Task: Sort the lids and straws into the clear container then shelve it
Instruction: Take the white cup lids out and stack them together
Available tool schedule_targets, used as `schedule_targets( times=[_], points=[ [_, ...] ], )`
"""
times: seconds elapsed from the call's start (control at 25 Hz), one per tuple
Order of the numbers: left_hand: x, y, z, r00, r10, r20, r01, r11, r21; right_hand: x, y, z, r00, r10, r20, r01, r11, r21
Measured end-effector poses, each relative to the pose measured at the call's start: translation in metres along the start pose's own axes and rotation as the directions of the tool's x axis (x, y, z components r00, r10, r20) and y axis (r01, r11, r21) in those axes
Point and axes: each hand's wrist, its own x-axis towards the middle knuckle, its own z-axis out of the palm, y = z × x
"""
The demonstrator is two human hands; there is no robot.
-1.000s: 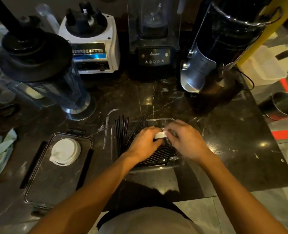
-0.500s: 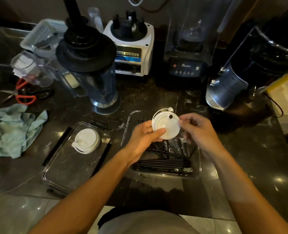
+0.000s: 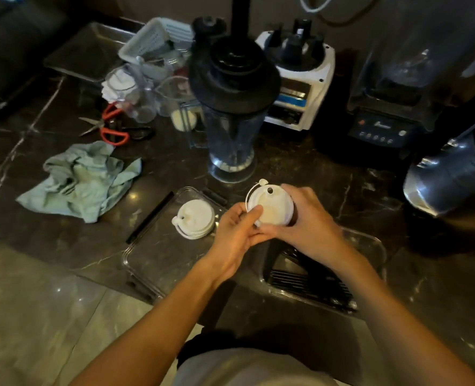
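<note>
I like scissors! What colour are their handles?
Orange-red handles on the scissors, seen in the head view.

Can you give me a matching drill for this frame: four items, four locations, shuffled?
Items:
1. held lid
2. lid stack
3. straws
4. scissors

Locations:
A. in the right clear container
B. lying on the counter behind the cloth
C. between the left hand and right hand
D. on the flat clear tray left of the hands

Pairs: 1-C, 2-D, 3-A, 4-B
</note>
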Motion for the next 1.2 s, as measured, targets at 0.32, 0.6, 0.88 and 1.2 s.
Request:
schedule_targets(
  times=[0.32, 0.6, 0.88, 1.2],
  points=[
    [-0.018, 0.016, -0.094, 0.905, 0.158, -0.395, -0.117, 0.985, 0.126, 0.061, -0.068, 0.071, 0.935, -0.247, 0.254, 0.305, 0.925, -0.227],
    [-0.003, 0.009, -0.150, 0.774, 0.202, -0.601, -0.027, 0.957, 0.288, 0.103, -0.078, 0.100, 0.822, -0.236, 0.519, 0.466, 0.802, -0.373],
    [0.011, 0.010, -0.172, 0.859, 0.334, -0.387, -0.013, 0.771, 0.637, 0.114, -0.077, 0.116, 0.774, -0.219, 0.593, 0.522, 0.750, -0.405],
    [0.019, 0.007, -0.183, 0.863, 0.312, -0.398, 0.072, 0.704, 0.706, 0.107, -0.071, 0.120, 0.761, -0.276, 0.587, 0.584, 0.686, -0.434]
  ],
)
